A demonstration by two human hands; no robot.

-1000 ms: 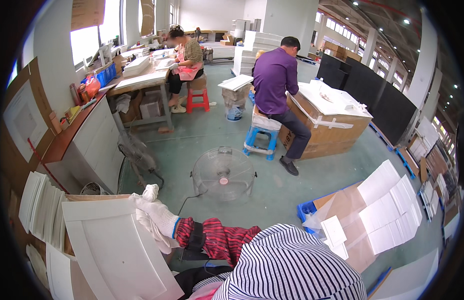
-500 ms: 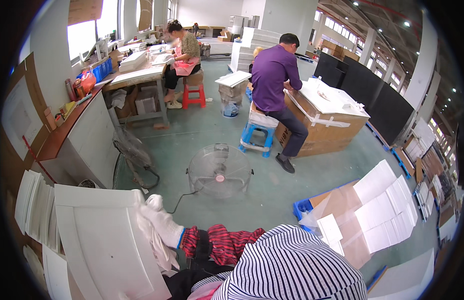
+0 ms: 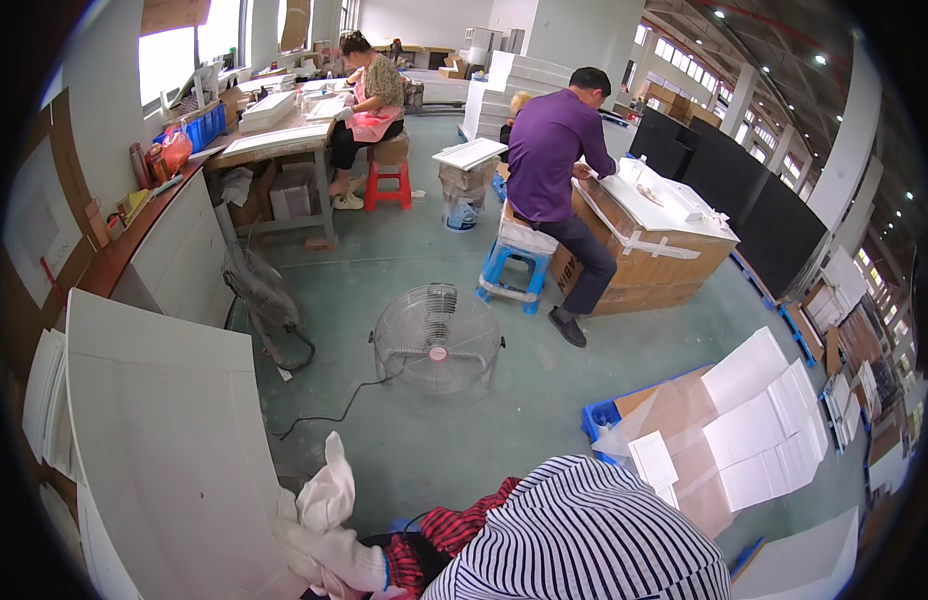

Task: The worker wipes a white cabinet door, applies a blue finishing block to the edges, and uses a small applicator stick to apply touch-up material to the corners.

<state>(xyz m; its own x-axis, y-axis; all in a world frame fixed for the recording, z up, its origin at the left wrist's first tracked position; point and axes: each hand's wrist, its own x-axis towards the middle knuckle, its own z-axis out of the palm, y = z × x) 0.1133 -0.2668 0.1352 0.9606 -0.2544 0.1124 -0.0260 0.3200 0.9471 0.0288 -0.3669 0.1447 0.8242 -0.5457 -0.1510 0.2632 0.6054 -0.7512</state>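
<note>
Nearest, the right hand (image 3: 352, 562), in a white knit glove below a red-and-black checked sleeve (image 3: 469, 520), is at the lower right edge of a large flat off-white panel (image 3: 164, 440). A bunched white cloth (image 3: 330, 488) rises beside the glove. Fingers and fabric blend together, so I cannot tell how tightly the hand is closed or whether it grips the panel. The left hand is not in view.

The panel stands at the near left, its top edge higher than half a second ago, and the hand has dropped from near the upper corner to farther down that side. That corner now shows free of the glove; the work on the panel seems to be still under way.

Left of the panel leans a stack of thin white boards (image 3: 46, 400). Farther out, a round wire-caged floor fan (image 3: 438, 353) stands mid-floor, with fanned white sheets (image 3: 769, 435) to its right. Beyond, a co-worker in a purple shirt (image 3: 552, 150) sits at a large brown cardboard box (image 3: 654, 280); far left, another in a pink apron (image 3: 374, 125) sits at a workbench.
</note>
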